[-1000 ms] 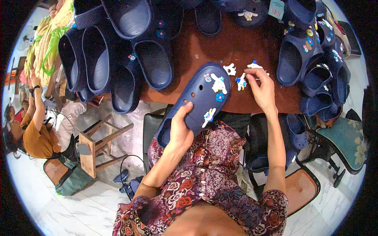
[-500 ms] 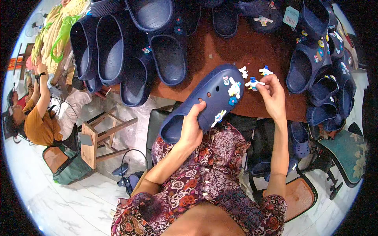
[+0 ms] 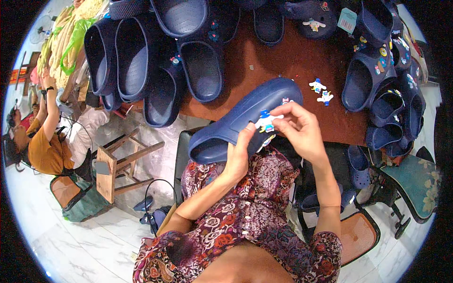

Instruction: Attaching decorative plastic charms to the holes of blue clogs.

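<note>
A navy blue clog (image 3: 236, 125) is held tilted above my lap, its toe pointing up and to the right. My left hand (image 3: 237, 158) grips its near side, with the thumb on the upper. A small white and blue character shoe charm (image 3: 265, 120) is pinched in my right hand (image 3: 300, 132), right at the clog's upper. A pink and white charm (image 3: 286, 101) sits near the toe, and another charm (image 3: 268, 140) is on the clog's lower side. My right fingers partly cover the upper. Two loose white and blue charms (image 3: 317, 86) lie on the brown table beyond my right hand.
Rows of navy clogs (image 3: 202, 70) stand along the table's far left. Decorated clogs (image 3: 365, 80) are stacked at the right of the brown table (image 3: 264, 66). A wooden stool (image 3: 113, 174) stands at left, near a seated person in an orange top (image 3: 49, 148).
My right hand has brought the charm from the table to the clog's upper. The clog has rolled in my left hand, turning its side up. One loose charm on the table lies differently.
</note>
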Demonstrator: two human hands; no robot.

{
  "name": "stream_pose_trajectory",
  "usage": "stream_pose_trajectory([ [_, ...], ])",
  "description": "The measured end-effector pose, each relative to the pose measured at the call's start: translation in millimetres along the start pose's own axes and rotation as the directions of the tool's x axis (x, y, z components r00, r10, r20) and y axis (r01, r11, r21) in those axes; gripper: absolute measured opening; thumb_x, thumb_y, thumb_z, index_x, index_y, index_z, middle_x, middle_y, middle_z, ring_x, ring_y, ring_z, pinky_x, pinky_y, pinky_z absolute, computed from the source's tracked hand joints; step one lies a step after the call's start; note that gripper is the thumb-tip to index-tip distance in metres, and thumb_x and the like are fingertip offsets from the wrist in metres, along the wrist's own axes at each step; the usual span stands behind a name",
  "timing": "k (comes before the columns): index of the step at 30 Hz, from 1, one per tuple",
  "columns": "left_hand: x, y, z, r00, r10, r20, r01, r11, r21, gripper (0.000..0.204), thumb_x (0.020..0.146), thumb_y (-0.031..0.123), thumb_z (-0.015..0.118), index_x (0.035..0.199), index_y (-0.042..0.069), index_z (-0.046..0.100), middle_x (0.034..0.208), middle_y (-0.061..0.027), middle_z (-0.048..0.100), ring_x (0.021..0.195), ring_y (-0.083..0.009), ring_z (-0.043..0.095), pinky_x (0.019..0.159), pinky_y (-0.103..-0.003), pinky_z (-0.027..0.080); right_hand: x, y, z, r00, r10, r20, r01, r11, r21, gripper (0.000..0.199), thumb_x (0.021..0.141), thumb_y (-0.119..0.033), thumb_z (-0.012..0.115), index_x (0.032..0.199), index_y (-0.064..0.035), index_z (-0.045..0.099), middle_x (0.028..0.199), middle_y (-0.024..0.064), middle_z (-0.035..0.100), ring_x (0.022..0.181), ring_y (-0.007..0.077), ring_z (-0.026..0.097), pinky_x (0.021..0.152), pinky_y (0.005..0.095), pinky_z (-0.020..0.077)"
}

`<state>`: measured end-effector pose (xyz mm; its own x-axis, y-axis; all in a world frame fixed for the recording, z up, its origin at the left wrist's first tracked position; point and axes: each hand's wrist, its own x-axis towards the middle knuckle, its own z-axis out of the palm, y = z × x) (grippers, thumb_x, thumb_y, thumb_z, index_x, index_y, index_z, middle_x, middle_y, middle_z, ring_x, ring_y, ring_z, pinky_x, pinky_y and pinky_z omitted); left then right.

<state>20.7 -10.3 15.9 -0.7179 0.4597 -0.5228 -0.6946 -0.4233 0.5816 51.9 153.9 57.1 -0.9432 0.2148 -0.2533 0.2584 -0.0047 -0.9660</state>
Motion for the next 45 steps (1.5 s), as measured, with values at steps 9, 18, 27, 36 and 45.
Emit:
stream_pose_trajectory([
  [9,-5.2,2.2,7.0,0.978,0.208,0.023,-0.203,0.920,0.335,0.027,0.090,0.013,0.066,0.114,0.002,0.061,0.108,-0.0029,0.063,0.096,-0.0119,0.058,0.086,-0.028,0.048,-5.2,-10.2,12.0,0.963,-0.261,-0.062,0.214,0.887,-0.409,0.010,0.085,-0.007,0.066,0.094,-0.0016,0.066,0.088,0.0106,0.065,0.079,0.0202,0.068,0.070,0.0296,0.0542],
  [18,-1.9,-0.2,2.5,0.950,0.295,0.104,-0.308,0.826,0.472,0.023,0.088,0.010,0.067,0.109,0.000,0.064,0.104,-0.0046,0.065,0.094,-0.0127,0.061,0.083,-0.029,0.050,-16.7,-19.3,20.6,0.967,-0.218,-0.129,0.135,0.874,-0.467,0.008,0.083,-0.010,0.068,0.088,-0.0043,0.066,0.081,0.0093,0.063,0.076,0.0264,0.066,0.071,0.0338,0.0530],
  [27,2.9,-0.5,0.3,0.965,0.250,0.082,-0.262,0.877,0.404,0.025,0.088,0.009,0.067,0.110,0.000,0.063,0.105,-0.0054,0.065,0.094,-0.0129,0.061,0.084,-0.030,0.050,-16.2,-3.9,23.6,0.846,-0.531,-0.049,0.343,0.613,-0.712,0.013,0.082,-0.011,0.070,0.093,-0.0056,0.065,0.086,0.0110,0.061,0.076,0.0288,0.065,0.071,0.0358,0.0526],
  [36,3.4,-0.6,-0.5,0.998,0.067,-0.005,-0.064,0.970,0.234,0.026,0.089,0.010,0.066,0.113,0.001,0.061,0.109,-0.0059,0.065,0.098,-0.0137,0.061,0.087,-0.030,0.049,-29.5,8.4,21.1,0.833,-0.454,-0.317,0.138,0.725,-0.675,0.019,0.080,-0.008,0.073,0.098,-0.0073,0.066,0.090,0.0060,0.056,0.066,0.0163,0.062,0.060,0.0307,0.0507],
  [45,17.8,9.1,-3.1,0.991,-0.121,-0.064,0.122,0.992,0.013,0.031,0.090,0.019,0.063,0.114,0.001,0.059,0.109,-0.0085,0.065,0.097,-0.0174,0.064,0.087,-0.032,0.051,-29.3,24.6,7.1,0.819,-0.473,-0.326,0.162,0.734,-0.659,0.016,0.082,-0.005,0.070,0.098,-0.0066,0.067,0.090,0.0065,0.057,0.066,0.0160,0.061,0.060,0.0290,0.0503],
])
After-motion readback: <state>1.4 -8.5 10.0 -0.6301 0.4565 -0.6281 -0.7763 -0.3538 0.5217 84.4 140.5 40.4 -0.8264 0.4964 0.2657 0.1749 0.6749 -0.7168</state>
